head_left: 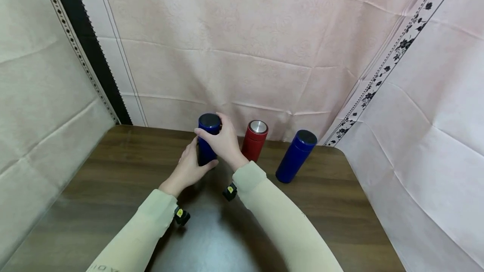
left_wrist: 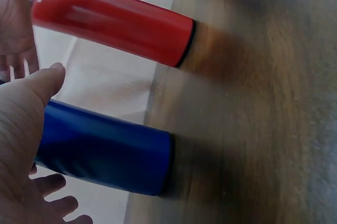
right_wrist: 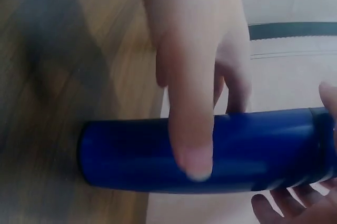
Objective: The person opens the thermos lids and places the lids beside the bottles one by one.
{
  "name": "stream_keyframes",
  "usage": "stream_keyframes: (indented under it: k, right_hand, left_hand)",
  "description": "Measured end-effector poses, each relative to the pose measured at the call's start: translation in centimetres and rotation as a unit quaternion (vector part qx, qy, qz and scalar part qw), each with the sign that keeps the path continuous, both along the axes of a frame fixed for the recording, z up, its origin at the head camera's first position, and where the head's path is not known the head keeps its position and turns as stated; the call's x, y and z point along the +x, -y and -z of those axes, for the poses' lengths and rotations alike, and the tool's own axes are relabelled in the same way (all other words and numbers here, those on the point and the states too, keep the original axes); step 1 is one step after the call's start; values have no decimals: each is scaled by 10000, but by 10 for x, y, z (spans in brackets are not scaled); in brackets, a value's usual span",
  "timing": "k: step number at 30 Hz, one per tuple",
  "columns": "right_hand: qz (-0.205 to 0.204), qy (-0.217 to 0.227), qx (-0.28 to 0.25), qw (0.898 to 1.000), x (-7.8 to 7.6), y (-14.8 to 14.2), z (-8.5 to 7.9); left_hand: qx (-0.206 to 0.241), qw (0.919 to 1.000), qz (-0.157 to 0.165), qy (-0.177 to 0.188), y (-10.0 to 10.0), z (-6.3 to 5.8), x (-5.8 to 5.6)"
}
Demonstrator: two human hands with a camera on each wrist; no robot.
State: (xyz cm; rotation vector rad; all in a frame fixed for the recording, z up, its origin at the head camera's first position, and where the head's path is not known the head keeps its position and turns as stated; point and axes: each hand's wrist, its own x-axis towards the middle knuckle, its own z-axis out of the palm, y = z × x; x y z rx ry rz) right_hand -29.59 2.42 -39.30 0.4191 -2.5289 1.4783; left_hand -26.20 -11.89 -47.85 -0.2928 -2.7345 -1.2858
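Note:
A blue thermos bottle (head_left: 206,151) with a dark-topped lid stands upright near the table's back edge. My left hand (head_left: 188,167) grips its body, the thumb (right_wrist: 194,150) lying across the front in the right wrist view. Up at the lid, my right hand (head_left: 225,141) holds the same bottle, its thumb on the near side and its fingers on the right. The right fingers (right_wrist: 287,203) curl under the neck in the right wrist view. The bottle's lower body (left_wrist: 113,150) and dark base show in the left wrist view.
Just right of my hands stands a red thermos (head_left: 254,144) with a silver lid, partly behind my right wrist. A second blue thermos (head_left: 295,156) stands farther right. Pale cloth (head_left: 234,53) hangs behind the wooden table (head_left: 124,179) and at both sides.

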Motion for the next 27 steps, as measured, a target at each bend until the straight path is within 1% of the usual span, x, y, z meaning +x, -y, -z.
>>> stream_keyframes:
  k: [2,4,6,8,11,15,19,23,27]
  right_hand:
    - [65,-124,-40,9999,-4,4,2]
    - [68,-193,-110,9997,-7,7,5]
    - [20,-124,-198,9997,-7,8,9]
    - [3,-9,-269,9996,-6,7,13]
    - [-2,139,-373,9992,-2,3,18]
    - [-45,141,-401,9991,0,-2,21]
    - [-73,104,-419,9990,1,-5,22]
    - [-67,67,-417,9991,4,-6,24]
    - [-110,-146,-398,9990,6,-8,25]
  left_hand:
    - [279,9996,-13,-2,-2,3,-8]
    - [658,9978,-101,31,-5,5,-14]
    - [1057,9940,-270,42,-8,5,-18]
    - [1337,9897,-500,56,-12,5,-20]
    - [1355,9875,-799,112,-17,7,-18]
    - [1131,9886,-982,150,-21,8,-14]
    - [1038,9894,-1003,147,-22,7,-12]
    - [1033,9899,-956,154,-22,7,-11]
    - [1067,9902,-902,7,-23,8,-10]
